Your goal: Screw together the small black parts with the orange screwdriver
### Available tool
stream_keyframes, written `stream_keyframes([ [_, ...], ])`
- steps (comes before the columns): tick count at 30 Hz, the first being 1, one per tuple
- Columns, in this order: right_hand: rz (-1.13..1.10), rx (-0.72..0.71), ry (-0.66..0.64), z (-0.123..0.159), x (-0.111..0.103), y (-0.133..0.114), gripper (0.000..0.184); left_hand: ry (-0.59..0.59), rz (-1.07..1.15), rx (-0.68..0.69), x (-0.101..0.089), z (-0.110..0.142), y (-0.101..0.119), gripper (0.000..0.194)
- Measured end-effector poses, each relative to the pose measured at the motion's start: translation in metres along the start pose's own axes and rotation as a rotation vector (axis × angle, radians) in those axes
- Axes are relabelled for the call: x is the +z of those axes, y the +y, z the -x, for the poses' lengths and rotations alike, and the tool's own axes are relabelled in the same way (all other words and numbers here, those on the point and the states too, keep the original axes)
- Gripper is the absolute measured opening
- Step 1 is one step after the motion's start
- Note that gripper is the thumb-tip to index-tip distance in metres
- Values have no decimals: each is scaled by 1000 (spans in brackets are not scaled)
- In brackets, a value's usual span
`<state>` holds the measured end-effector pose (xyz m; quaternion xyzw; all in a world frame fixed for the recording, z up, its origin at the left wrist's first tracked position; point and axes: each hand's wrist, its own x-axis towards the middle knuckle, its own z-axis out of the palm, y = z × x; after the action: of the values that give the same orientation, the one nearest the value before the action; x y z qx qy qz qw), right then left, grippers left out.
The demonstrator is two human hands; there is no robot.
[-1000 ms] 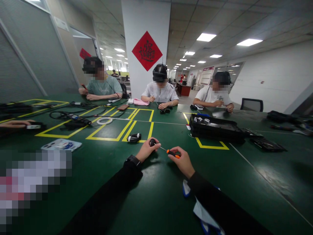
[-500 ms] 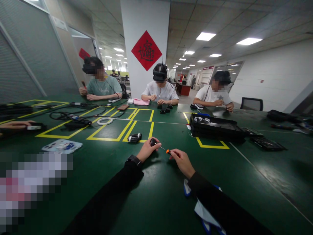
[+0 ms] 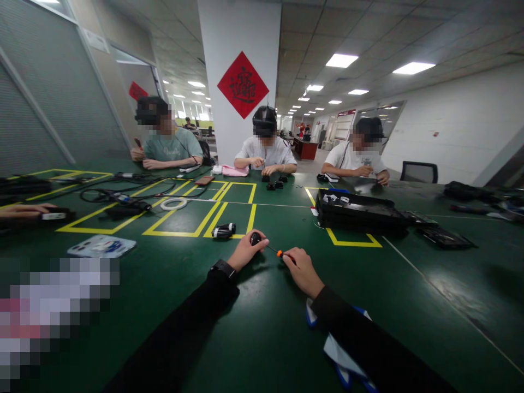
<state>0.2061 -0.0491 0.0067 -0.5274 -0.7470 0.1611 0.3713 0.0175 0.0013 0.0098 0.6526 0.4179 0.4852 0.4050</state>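
My left hand (image 3: 245, 251) is closed around a small dark rounded piece (image 3: 255, 238), whose kind I cannot make out. In my right hand (image 3: 303, 270) is a screwdriver (image 3: 279, 254) with an orange-and-black handle, pinched between the fingers. Its thin metal shaft points left to the dark piece, and the tip appears to meet it. Two black cylinders with white bands (image 3: 224, 230) lie on the green table just beyond my left hand. Under my right forearm a blue-and-white cloth or packet (image 3: 341, 355) is partly covered.
A black open case (image 3: 360, 210) stands ahead to the right, flat dark parts beside it. Cables (image 3: 118, 196), a white ring (image 3: 173, 203) and a phone (image 3: 101, 246) lie to the left. Several people sit around the table; one person's hand (image 3: 28, 211) is at the left edge.
My right-hand fingers have shifted slightly around the screwdriver handle. Both hands keep their hold, and the view has moved a little.
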Motion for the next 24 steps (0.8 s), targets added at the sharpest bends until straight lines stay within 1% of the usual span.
stream_keyframes([
  [3,10,-19,3,1,-2,-1,20,-4,-6,3,-1,-1,-1,30],
  [6,-92,-32,-7,3,-3,-3,14,20,-42,11,-1,-1,-2,31],
  [10,-215,-6,-24,4,-2,-3,14,35,-79,48,-1,-1,-1,30],
  [14,-129,18,-10,3,-1,-3,18,33,-101,83,-1,0,1,29],
  [16,-65,1,-21,2,-2,-4,16,34,-108,92,-1,0,2,28],
  [19,-6,-39,-39,1,-3,-5,20,32,-120,100,-1,-1,1,28],
  [24,-11,-28,-20,1,-4,-4,13,13,-135,99,-2,-1,1,29],
])
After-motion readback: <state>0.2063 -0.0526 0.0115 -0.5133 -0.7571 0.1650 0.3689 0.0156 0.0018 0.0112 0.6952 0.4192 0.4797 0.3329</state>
